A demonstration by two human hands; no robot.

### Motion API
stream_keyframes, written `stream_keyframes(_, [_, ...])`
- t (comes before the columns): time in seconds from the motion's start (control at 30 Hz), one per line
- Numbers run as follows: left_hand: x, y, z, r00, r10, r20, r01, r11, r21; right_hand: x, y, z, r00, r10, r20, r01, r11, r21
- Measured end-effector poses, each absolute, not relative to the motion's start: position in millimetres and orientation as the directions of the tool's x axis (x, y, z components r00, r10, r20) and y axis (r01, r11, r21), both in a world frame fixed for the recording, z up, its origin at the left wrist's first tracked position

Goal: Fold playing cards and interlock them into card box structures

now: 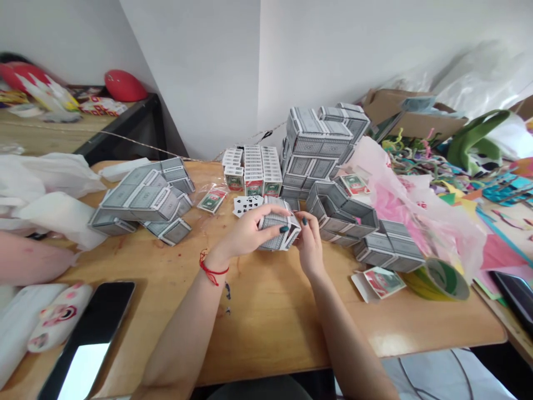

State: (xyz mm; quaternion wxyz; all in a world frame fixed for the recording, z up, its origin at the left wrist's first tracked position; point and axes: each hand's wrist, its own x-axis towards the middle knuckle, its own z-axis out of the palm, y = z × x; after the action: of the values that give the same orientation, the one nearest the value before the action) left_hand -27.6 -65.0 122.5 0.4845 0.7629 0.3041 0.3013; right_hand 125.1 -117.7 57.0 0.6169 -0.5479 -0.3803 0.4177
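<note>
A small box built of folded playing cards (275, 239), grey-patterned backs outward, is in front of me at the middle of the table. My left hand (254, 225) wraps over it from the left, thumb along its near side. At its right end, where a flap gapes, the bent fingers of my right hand (310, 244) pinch the edge. The fingertips there are partly hidden. Loose playing cards (245, 204), faces up, lie just behind my left hand. Close by on the left is a red-and-green card pack (212, 199).
Card-block structures stand at left (141, 197) and in a tall stack (316, 144) at back right. Rows of card packs (254, 166) stand behind. An open card frame (343, 214), an opened pack (385, 282), a yellow tape roll (441, 280) and a phone (95, 322) surround my arms.
</note>
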Motion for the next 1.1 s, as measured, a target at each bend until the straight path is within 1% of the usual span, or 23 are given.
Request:
stream_keyframes(0.07, [-27,-64,122,0.567,0.813,0.135,0.135,-0.254,0.958,124,-121,61,0.350,0.921,0.170,0.047,0.164,-0.985])
stream_keyframes(0.13, [-24,-63,120,0.530,0.845,0.070,0.122,-0.157,0.980,124,-123,64,0.341,0.879,0.333,0.217,0.271,-0.938])
stream_keyframes(0.17, [-22,-63,118,0.517,0.855,0.043,0.127,-0.126,0.984,124,-124,65,0.324,0.863,0.386,0.268,0.308,-0.913])
stream_keyframes(0.2, [-19,-63,116,0.501,0.865,0.028,0.137,-0.111,0.984,124,-125,66,0.302,0.862,0.406,0.282,0.327,-0.902])
stream_keyframes(0.3, [-11,-63,107,0.450,0.892,0.031,0.184,-0.126,0.975,121,-125,63,0.269,0.901,0.341,0.194,0.297,-0.935])
stream_keyframes(0.47, [-6,-57,94,0.397,0.918,0.007,0.245,-0.114,0.963,115,-120,47,0.280,0.934,0.223,0.035,0.222,-0.974])
stream_keyframes(0.6, [-8,-52,89,0.351,0.936,-0.008,0.275,-0.095,0.957,112,-117,38,0.254,0.948,0.191,-0.058,0.212,-0.976])
stream_keyframes(0.73, [-12,-50,89,0.343,0.939,-0.019,0.290,-0.087,0.953,108,-119,38,0.203,0.958,0.203,-0.064,0.220,-0.973])
stream_keyframes(0.83, [-13,-50,91,0.385,0.923,-0.011,0.264,-0.099,0.959,105,-121,40,0.171,0.961,0.219,-0.020,0.225,-0.974])
stream_keyframes(0.93, [-14,-51,93,0.440,0.898,0.026,0.242,-0.146,0.959,104,-121,40,0.162,0.959,0.232,0.026,0.230,-0.973])
stream_keyframes(1.1, [-14,-54,94,0.495,0.868,0.039,0.246,-0.183,0.952,103,-121,40,0.133,0.962,0.238,0.031,0.236,-0.971])
